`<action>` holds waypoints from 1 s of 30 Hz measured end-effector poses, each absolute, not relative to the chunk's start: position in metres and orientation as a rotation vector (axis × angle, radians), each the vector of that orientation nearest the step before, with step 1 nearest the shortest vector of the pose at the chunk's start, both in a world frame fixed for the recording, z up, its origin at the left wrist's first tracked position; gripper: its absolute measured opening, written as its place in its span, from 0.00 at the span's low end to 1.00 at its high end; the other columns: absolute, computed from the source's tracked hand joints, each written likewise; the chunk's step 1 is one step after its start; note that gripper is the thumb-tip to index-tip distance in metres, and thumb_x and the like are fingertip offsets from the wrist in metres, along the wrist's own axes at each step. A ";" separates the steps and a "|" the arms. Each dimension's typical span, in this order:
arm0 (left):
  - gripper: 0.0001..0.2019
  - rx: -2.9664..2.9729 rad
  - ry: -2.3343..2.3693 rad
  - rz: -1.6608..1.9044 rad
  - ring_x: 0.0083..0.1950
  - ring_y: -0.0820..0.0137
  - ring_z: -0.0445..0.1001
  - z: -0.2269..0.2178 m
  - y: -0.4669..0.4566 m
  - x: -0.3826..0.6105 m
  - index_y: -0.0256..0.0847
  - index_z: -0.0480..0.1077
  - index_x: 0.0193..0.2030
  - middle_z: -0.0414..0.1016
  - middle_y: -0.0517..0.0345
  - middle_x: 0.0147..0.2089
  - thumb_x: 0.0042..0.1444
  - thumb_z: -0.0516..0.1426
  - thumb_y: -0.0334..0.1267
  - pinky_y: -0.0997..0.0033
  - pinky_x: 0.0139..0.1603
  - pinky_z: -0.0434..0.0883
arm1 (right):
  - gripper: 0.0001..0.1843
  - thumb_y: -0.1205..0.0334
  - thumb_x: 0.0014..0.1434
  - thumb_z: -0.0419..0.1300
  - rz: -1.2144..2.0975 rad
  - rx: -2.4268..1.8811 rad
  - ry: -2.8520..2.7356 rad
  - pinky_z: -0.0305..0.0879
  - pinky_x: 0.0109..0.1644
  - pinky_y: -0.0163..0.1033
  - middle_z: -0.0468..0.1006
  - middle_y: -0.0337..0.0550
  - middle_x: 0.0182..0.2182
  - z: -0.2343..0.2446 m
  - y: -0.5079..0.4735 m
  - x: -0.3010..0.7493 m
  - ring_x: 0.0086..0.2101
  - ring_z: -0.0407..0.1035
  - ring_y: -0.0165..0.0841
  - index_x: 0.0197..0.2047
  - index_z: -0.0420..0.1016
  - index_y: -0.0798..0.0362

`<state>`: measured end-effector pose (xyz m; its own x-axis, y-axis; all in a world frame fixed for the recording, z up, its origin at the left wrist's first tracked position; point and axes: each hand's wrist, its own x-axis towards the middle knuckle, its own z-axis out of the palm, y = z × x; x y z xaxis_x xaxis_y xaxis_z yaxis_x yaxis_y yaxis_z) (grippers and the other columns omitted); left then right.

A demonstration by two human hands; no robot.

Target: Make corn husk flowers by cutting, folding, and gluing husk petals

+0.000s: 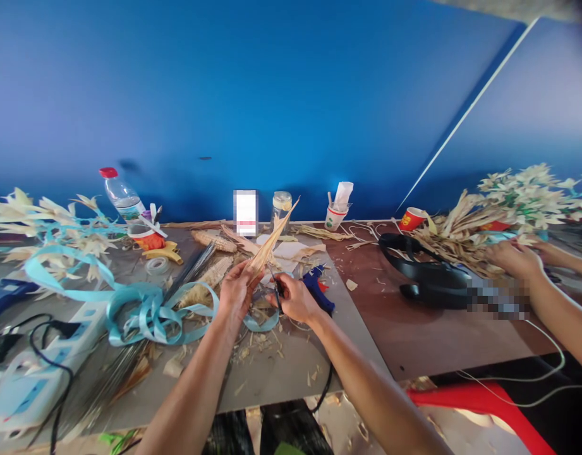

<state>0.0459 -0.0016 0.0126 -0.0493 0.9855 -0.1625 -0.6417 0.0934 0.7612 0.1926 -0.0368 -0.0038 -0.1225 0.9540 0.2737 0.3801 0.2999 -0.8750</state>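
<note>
My left hand [237, 289] is closed around the base of a long dry corn husk strip [272, 240] that points up and to the right. My right hand [294, 298] grips small dark scissors [275, 285], whose blades sit against the lower part of the husk. Both hands work above a grey board [272, 373] littered with husk scraps.
Light blue ribbon [143, 309] curls at left beside a white power strip [39, 373] with black cables. A blue glue gun [319, 287], corn cobs [215, 240], a plastic bottle [124, 199], a jar [281, 205] and paper cups [335, 215] stand behind. Another person's hands [513, 259] handle husk flowers at right, near a black helmet-like object [428, 272].
</note>
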 end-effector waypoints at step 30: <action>0.08 0.640 0.931 1.328 0.32 0.70 0.75 0.015 -0.001 0.044 0.35 0.74 0.32 0.77 0.56 0.30 0.41 0.62 0.27 0.67 0.39 0.74 | 0.13 0.57 0.47 0.63 0.737 -1.301 -1.737 0.54 0.26 0.31 0.69 0.34 0.21 0.003 -0.035 0.196 0.22 0.59 0.27 0.37 0.77 0.51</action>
